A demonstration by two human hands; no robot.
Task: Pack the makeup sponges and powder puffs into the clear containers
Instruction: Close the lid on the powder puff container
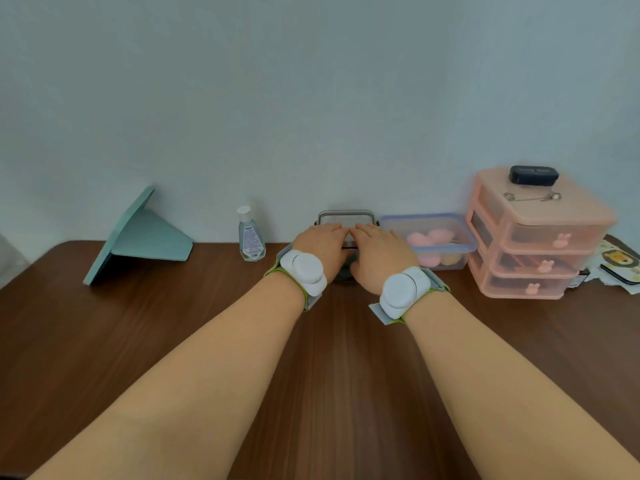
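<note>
Both hands pressed flat on the lid of a clear container (346,220) with grey clasps, at the far edge of the brown bench (173,341), close against the wall. Left hand (322,245) on the left half of the lid, right hand (375,252) on the right half, fingertips nearly touching in the middle. Grip of each hand open and spread, palm down on the lid, not curled around anything; whether the thumbs hook under the front edge, cannot tell. Contents of this container hidden under the hands, so not possible to say what is inside. Just beside it on the right, a second clear container (429,239) with a blue rim, holding pink makeup sponges (420,240) and 1 more orange piece low at the front, at least 4 in total; lid seemingly on, not certain. No loose sponges or powder puffs visible on the bench. Judged from this: packing probably almost finished, with the closing of the container under the hands as the step now in hand; left to do, perhaps only the snapping of the clasps. Also on the bench: a small bottle (250,237), a teal stand (138,237), a pink drawer unit (533,237).
</note>
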